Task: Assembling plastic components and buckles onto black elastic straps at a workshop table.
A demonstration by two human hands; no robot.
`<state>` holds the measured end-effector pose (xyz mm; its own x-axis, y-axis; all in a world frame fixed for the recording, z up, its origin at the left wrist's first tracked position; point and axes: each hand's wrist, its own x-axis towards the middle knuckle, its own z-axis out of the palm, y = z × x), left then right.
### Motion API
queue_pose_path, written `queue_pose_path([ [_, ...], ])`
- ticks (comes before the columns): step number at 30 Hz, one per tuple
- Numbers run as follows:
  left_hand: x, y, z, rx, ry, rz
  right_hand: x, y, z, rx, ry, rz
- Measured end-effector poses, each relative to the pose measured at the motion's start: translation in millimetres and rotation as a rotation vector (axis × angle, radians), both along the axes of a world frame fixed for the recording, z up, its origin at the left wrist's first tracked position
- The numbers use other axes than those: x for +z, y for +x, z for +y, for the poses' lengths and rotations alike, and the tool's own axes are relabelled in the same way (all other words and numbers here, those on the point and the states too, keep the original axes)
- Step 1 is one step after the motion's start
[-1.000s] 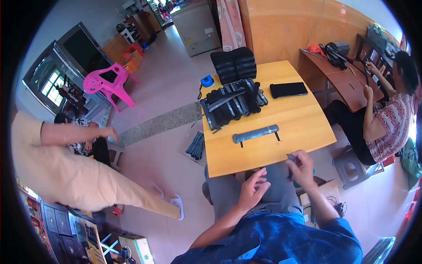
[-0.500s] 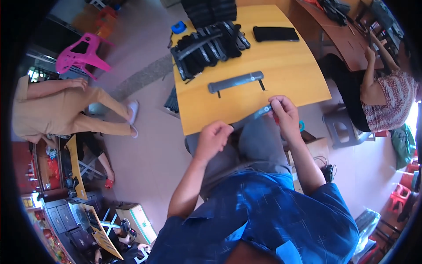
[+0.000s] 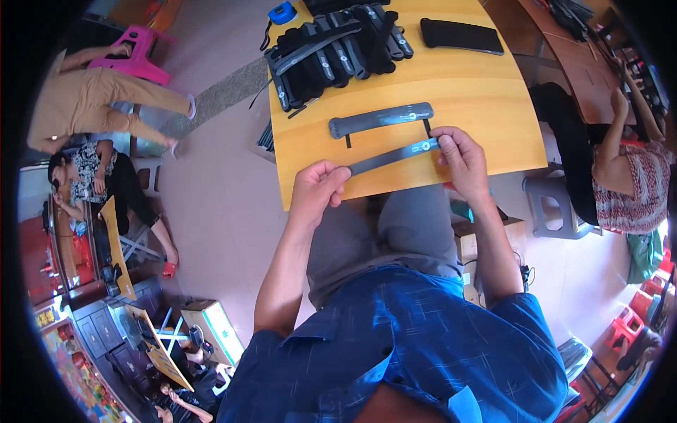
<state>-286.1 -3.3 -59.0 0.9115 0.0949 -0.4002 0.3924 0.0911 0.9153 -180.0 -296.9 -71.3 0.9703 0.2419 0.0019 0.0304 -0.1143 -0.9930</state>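
Between my two hands stretches a flat dark grey strap (image 3: 390,159) with light printing towards its right end. My left hand (image 3: 319,189) pinches the strap's left end, and my right hand (image 3: 462,156) pinches the right end between thumb and fingers. I hold it over the near edge of the yellow wooden table (image 3: 486,120). Just beyond it lies a similar grey padded strap (image 3: 381,118), with two short black strips sticking out from its near side. A pile of black and grey straps (image 3: 331,56) covers the table's far left part.
A flat black piece (image 3: 462,37) lies at the table's far right, and a blue tape measure (image 3: 282,13) at the far left corner. One person (image 3: 627,176) sits at the right by a brown table (image 3: 564,63). Other people and a pink plastic chair (image 3: 134,60) are at the left.
Both hands have risen from over my lap to the table's near edge, and the strap is now straighter and more in view. The person in tan clothes at the left has shifted.
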Motion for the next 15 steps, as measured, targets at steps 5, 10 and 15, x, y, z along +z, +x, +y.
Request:
queue_pose_path([
  [5,-2.9,22.7,4.3,0.116,-0.062,0.015,4.8,28.0,8.1,-0.017,-0.100,-0.135],
  [10,-4.1,42.7,9.4,0.114,0.082,0.014,0.1,41.9,8.8,-0.051,-0.161,-0.109],
  [15,-9.0,55.8,5.1,0.150,0.142,-0.006,-3.0,45.6,11.9,-0.108,-0.163,-0.191],
])
